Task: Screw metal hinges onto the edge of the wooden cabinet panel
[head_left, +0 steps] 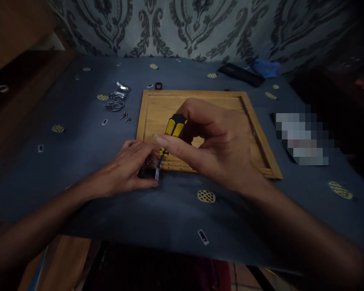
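Note:
My right hand [218, 145] is closed round the yellow and black handle of a screwdriver [175, 125], whose shaft points down at the near left corner of a wooden panel [157, 109]. At that corner my left hand [130, 167] pinches a small metal hinge [156, 171] against the panel's edge, fingers pressed together on it. The screwdriver tip meets the hinge; the screw itself is too small to make out. The panel lies flat on a blue cloth [79, 137] over the table.
Several loose metal hinges [117, 99] and a few screws [125, 117] lie at the back left of the cloth. A dark flat object [241, 74] and a blue rag [267, 68] sit at the back right. A patterned wall stands behind the table.

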A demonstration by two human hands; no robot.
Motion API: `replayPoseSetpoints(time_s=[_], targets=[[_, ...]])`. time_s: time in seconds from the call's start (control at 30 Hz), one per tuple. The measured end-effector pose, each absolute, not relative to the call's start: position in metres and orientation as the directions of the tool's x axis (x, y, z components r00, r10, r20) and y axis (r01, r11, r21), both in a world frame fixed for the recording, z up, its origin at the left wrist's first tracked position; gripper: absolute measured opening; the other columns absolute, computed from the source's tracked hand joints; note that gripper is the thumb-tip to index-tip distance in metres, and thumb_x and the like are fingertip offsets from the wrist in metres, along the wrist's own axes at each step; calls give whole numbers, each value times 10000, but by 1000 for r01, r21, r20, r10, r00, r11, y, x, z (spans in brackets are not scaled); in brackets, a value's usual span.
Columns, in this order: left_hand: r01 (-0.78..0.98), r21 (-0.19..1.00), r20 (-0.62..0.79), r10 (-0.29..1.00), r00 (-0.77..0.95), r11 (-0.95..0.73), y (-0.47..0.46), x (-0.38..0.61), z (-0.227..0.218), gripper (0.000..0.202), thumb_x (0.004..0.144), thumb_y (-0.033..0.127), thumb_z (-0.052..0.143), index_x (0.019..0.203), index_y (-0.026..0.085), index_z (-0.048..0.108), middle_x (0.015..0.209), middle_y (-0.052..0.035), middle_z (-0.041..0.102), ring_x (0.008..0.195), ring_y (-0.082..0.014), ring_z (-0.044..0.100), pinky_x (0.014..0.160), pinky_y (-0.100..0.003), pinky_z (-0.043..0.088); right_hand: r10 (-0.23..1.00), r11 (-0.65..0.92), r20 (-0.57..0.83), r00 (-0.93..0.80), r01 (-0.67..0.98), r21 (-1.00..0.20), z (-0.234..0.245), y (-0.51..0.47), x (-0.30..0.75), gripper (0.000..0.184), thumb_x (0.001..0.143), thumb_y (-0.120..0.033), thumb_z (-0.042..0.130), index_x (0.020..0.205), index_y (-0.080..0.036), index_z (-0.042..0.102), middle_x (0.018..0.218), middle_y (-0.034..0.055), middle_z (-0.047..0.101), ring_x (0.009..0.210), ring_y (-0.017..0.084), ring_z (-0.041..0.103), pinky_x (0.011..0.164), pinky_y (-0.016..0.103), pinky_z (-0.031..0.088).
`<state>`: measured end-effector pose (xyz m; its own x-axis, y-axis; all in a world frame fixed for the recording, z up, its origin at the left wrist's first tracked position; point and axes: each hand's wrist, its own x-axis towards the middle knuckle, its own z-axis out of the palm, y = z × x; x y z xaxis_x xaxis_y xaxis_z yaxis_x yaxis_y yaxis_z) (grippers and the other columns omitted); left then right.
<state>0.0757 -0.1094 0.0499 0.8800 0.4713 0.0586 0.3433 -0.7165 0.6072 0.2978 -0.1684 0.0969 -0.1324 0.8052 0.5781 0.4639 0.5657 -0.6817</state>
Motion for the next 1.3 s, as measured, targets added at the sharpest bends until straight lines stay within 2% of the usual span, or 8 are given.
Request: replayPoseSetpoints(time_s=[0.33, 0.53, 0.67, 0.77, 0.87, 1.0, 1.13, 1.3], targets=[[373, 621, 21, 490, 871, -690, -109, 78, 54, 411, 941, 449, 753, 1250, 266, 552, 1146, -38, 727, 1107, -321, 675, 1070, -537, 479, 839, 520, 532, -116, 459, -720, 98, -166, 294, 485, 940, -593, 811, 729, -271, 515, 670, -35, 572, 583, 144, 552, 527, 319, 459], [364, 616, 36, 487, 872, -698, -108, 77, 49, 359, 931, 454, 764, 1158, 259, 566, 1178, -50, 728, 1146, -329, 678, 1115, -558, 462, 864, 500, 480, -152, 363, -786, 99, -168, 294, 425, 915, -402, 849, 724, -258, 498, 729, -33, 629, 613, 129, 580, 544, 284, 498], [365, 621, 49, 499, 865, -693, -109, 77, 50, 377, 937, 448, 760, 1214, 274, 575, 1243, -66, 728, 1230, -346, 656, 1134, -562, 451, 883, 466, 432, -184, 225, -856, 102, -165, 298, 301, 845, -289, 897, 875, -258, 600, 823, -43, 631, 674, 123, 595, 552, 243, 517], [388, 617, 24, 509, 860, -685, -110, 78, 52, 364, 933, 429, 753, 1191, 254, 566, 1181, -56, 729, 1144, -328, 679, 1082, -561, 471, 876, 434, 372, -308, 164, -886, 108, -163, 305, 209, 906, -280, 858, 1019, -256, 685, 890, -49, 665, 681, 107, 637, 552, 225, 517], [390, 616, 9, 502, 865, -684, -110, 78, 53, 348, 941, 436, 745, 1168, 245, 564, 1171, -54, 730, 1139, -330, 683, 1095, -582, 451, 868, 365, 280, -410, 144, -920, 112, -162, 311, 150, 923, -310, 848, 934, -260, 707, 877, -40, 730, 629, 118, 684, 516, 238, 531], [378, 616, 30, 501, 865, -691, -110, 77, 52, 364, 952, 438, 744, 1210, 249, 570, 1258, -67, 722, 1204, -339, 670, 1140, -585, 443, 897, 364, 274, -347, 229, -903, 110, -163, 311, 314, 848, -387, 931, 775, -255, 655, 798, -17, 739, 586, 138, 646, 468, 274, 507], [377, 615, 39, 504, 863, -693, -110, 77, 52, 385, 923, 432, 788, 1205, 262, 589, 1323, -78, 704, 1281, -354, 644, 1158, -570, 452, 907, 392, 326, -265, 253, -884, 107, -164, 306, 351, 836, -432, 946, 770, -244, 656, 813, 3, 725, 671, 156, 670, 520, 284, 535], [375, 601, 45, 498, 866, -706, -111, 77, 53, 372, 942, 410, 765, 1216, 234, 586, 1236, -78, 718, 1207, -345, 672, 1113, -562, 462, 877, 352, 287, -385, 110, -929, 110, -162, 310, 207, 926, -364, 865, 1034, -255, 726, 946, -18, 750, 679, 134, 698, 555, 263, 582]])
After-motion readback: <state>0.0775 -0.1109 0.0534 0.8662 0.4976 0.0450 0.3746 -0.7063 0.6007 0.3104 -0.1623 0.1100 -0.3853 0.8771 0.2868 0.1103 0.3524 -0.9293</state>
